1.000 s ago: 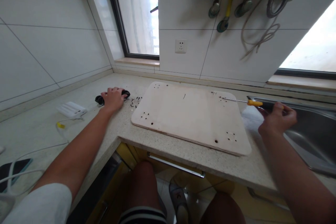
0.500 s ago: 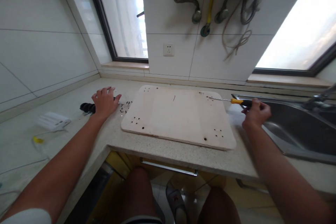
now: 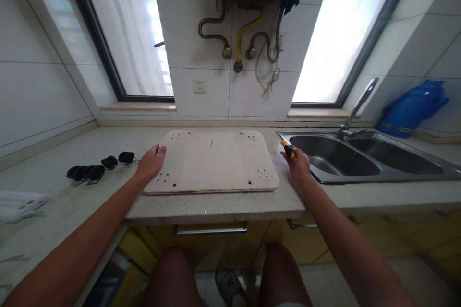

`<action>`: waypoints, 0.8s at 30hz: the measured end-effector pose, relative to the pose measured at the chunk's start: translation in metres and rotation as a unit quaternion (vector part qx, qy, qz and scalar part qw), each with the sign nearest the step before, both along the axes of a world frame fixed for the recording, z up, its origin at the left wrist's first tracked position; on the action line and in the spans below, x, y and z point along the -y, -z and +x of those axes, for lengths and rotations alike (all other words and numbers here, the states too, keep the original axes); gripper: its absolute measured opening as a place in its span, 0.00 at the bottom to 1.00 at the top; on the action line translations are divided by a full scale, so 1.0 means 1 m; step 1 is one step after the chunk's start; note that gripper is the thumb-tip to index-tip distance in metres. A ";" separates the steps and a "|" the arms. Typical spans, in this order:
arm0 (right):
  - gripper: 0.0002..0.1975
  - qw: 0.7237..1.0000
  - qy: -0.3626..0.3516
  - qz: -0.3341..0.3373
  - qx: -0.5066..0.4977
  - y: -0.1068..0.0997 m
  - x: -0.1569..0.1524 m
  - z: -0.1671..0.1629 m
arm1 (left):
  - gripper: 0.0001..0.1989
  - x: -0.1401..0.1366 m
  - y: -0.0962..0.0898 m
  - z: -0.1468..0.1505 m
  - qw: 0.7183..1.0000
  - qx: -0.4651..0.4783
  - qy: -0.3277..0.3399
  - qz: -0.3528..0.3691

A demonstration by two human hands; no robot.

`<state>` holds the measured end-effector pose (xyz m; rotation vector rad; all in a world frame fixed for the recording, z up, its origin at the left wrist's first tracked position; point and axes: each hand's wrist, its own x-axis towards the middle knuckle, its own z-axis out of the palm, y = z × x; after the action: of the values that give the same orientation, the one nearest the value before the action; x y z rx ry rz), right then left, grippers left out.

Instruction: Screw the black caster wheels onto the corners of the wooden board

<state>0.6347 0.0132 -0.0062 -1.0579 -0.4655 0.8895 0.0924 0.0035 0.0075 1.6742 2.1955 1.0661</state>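
A flat, pale wooden board [image 3: 212, 160] with rounded corners lies on the counter. Small groups of holes mark its corners, with larger holes near its edges. At the board's left edge is my left hand [image 3: 151, 162], its fingers close together and gripping that edge. My right hand [image 3: 298, 163] is closed around a screwdriver [image 3: 288, 149] with a yellow and black handle, just off the board's right side beside the sink. The screwdriver's shaft points up and left, away from the board's holes. Left of my left hand stand several black wheel-like parts [image 3: 86, 172], resembling casters.
A double steel sink [image 3: 331, 156] with a tap [image 3: 356, 110] is set in the counter [image 3: 223, 208] on the right. A blue object [image 3: 414, 108] stands in the right corner. A white object [image 3: 21, 205] lies far left. Pipes [image 3: 239, 33] hang on the wall behind.
My right hand has drawn the screwdriver back from the board's far right holes. My left hand has moved from the black parts to the board's left edge. The view has tilted up and right.
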 end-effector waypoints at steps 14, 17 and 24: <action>0.20 0.986 -0.013 -0.038 0.164 0.017 0.028 0.021 | 0.23 0.015 0.035 0.046 0.903 0.405 0.073 0.124; 0.20 0.979 -0.004 -0.036 0.199 0.020 0.025 0.025 | 0.25 0.013 0.042 0.052 0.848 0.513 0.049 0.123; 0.26 0.948 0.031 -0.054 0.311 0.021 0.025 0.033 | 0.30 0.015 0.042 0.053 0.815 0.561 0.066 0.126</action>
<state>0.6677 -0.0115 -0.0274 -1.4471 -0.9088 0.5113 0.1450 -0.0115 -0.0342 0.7885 1.1648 1.7268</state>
